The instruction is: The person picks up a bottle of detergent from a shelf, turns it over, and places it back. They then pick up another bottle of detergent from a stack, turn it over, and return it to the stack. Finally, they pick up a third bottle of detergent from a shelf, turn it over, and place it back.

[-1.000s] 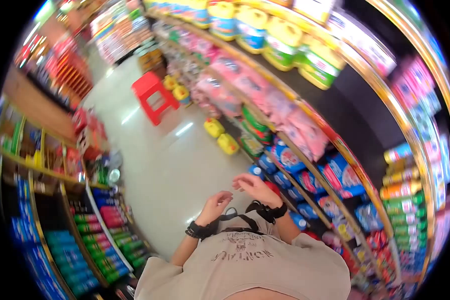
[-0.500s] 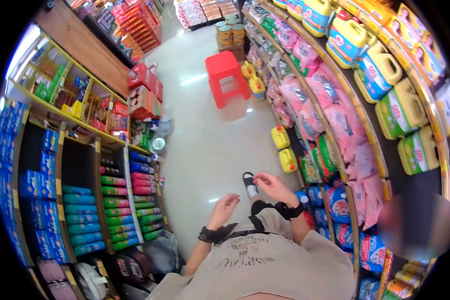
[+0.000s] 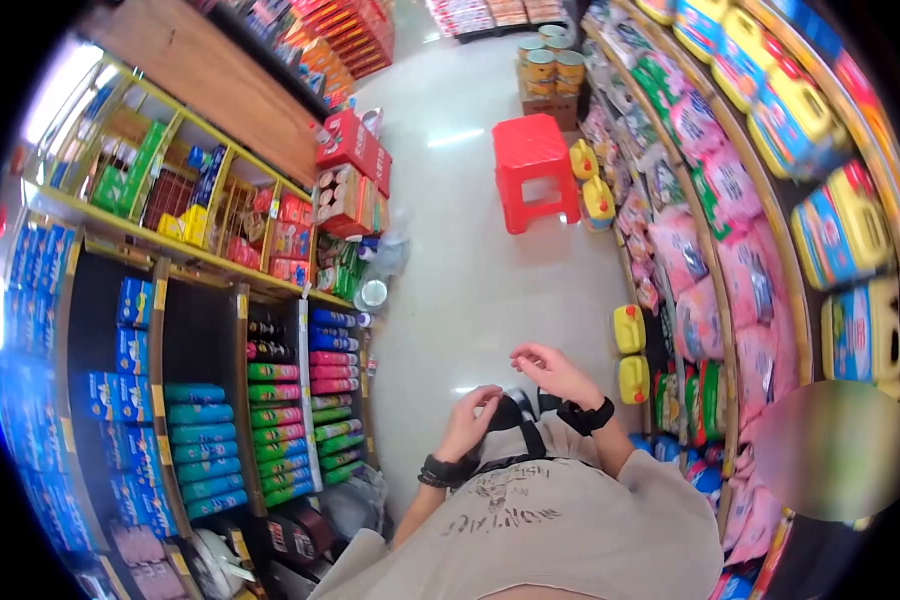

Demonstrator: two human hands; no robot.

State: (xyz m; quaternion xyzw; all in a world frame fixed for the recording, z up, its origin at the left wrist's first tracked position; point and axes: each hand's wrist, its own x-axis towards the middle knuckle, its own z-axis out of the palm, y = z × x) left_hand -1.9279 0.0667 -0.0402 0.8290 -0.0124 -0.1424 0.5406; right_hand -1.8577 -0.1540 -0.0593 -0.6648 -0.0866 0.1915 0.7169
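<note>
My left hand [image 3: 469, 424] hangs in front of my waist with its fingers loosely bent and slightly apart. My right hand [image 3: 553, 373] is raised a little farther forward, its fingers loosely curved. Neither hand holds or touches anything. Dark bands circle both wrists. Nearest to my right hand, on the floor by the right shelf, stand two yellow jugs [image 3: 631, 357]. On the left shelf, closest to my left hand, lie stacked pink and green packs [image 3: 335, 420].
A red plastic stool [image 3: 533, 150] stands in the aisle ahead, with yellow bottles [image 3: 597, 200] beside it. Pink bags [image 3: 745, 275] and large jugs [image 3: 842, 225] fill the right shelves. Red cartons [image 3: 353, 145] and a clear plastic bag [image 3: 355, 500] edge the left side.
My view has turned left and moved slightly forward, so the stool and shelves sit farther right. Both hands stay in front of my body, still holding nothing.
</note>
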